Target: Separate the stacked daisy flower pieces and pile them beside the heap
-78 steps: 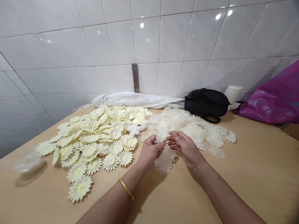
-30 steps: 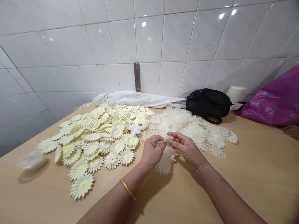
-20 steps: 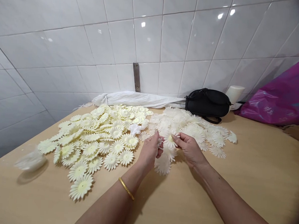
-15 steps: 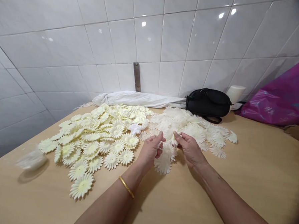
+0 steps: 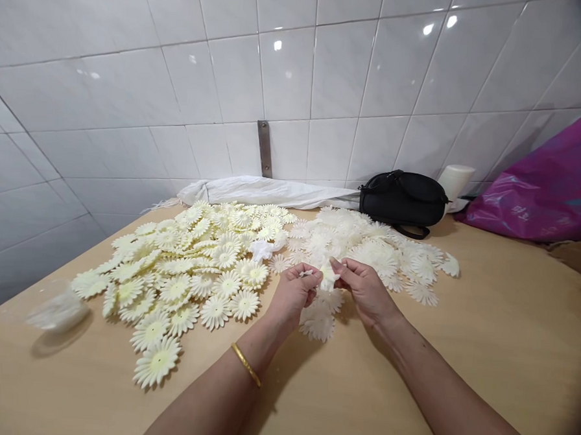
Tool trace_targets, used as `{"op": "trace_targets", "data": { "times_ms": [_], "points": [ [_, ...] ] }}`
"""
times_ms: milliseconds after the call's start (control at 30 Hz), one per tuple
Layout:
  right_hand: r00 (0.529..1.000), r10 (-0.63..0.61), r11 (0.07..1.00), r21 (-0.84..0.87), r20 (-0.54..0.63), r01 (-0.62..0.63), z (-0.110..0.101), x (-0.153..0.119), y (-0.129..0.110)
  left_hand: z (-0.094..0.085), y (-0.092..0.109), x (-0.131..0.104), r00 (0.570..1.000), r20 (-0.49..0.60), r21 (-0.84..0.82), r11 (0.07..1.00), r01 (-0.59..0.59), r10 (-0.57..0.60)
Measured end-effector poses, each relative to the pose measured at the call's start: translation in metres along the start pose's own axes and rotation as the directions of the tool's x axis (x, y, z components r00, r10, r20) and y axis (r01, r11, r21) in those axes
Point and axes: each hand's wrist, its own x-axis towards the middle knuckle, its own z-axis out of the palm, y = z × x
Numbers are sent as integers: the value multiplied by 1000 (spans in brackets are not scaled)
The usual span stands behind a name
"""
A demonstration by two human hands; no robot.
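Observation:
Over the table, my right hand [image 5: 368,290] pinches a pale yellow-white artificial flower piece [image 5: 328,276] between thumb and fingers. Facing it, my left hand [image 5: 292,294] is closed, its thumb tip at the flower piece's left edge. A tiny whitish thing shows between the left thumb and forefinger, too small to name. Just below and behind both hands lie thin whitish petal layers [image 5: 317,319], part of a translucent heap [image 5: 352,237]. To the left spreads a large pile of pale yellow daisy-shaped flower pieces [image 5: 177,289].
A small clear plastic bag [image 5: 60,312] lies at the table's left. Along the tiled wall stretches a white cloth [image 5: 272,192], beside a black zipped case [image 5: 402,199], a white bottle [image 5: 455,181] and a purple plastic bag [image 5: 535,191]. A crumpled white piece [image 5: 262,250] lies between the piles.
My hands have come closer together. The flower piece in my right hand has moved slightly left and now shows between both hands, near my left thumb.

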Motion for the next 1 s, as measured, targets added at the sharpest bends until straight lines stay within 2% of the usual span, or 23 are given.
{"op": "trace_targets", "data": {
  "times_ms": [100, 200, 300, 367, 400, 433, 500, 567, 633, 767, 900, 1000],
  "points": [
    [987, -19, 1000, -5, -157, 19, -7, 5, -2, -3, 1, 3, 997, -69, -15, 1000, -21, 20],
    [943, -49, 994, -112, -330, 12, -19, 11, -2, -7, 2, 5, 989, -133, -30, 997, -66, 61],
    [882, -233, 906, -420, -409, 45, -28, 13, -3, -8, 3, 4, 984, -135, 14, 993, -114, 115],
    [829, -392, 813, -572, -399, 109, -25, 10, -5, -6, 3, 1, 980, -133, 81, 987, -137, 147],
    [823, -435, 784, -604, -366, 145, -22, 7, -7, -4, 3, 0, 977, -130, 118, 981, -153, 168],
    [849, -427, 784, -595, -310, 177, -17, 4, -9, -2, 3, -2, 974, -120, 155, 973, -171, 190],
    [952, -275, 864, -469, -132, 184, -7, -2, -12, 1, 2, -4, 969, -87, 219, 953, -207, 230],
    [991, -136, 934, -334, 2, 129, 0, -5, -12, 3, 2, -6, 965, -57, 253, 939, -233, 255],
    [998, -58, 975, -215, 23, 62, 2, -4, -10, 3, 2, -7, 967, -46, 240, 942, -234, 252],
    [998, 18, 1000, -12, -63, -19, -4, 2, -5, 1, 4, -4, 984, -79, 92, 984, -150, 158],
    [999, 51, 999, 17, 14, -51, -4, 2, -4, 0, 4, -2, 999, -10, 33, 999, -32, 32],
    [998, 41, 999, 10, 54, -41, 1, -2, -6, 1, 2, -3, 999, 9, 51, 998, -35, 35]
  ]
}}
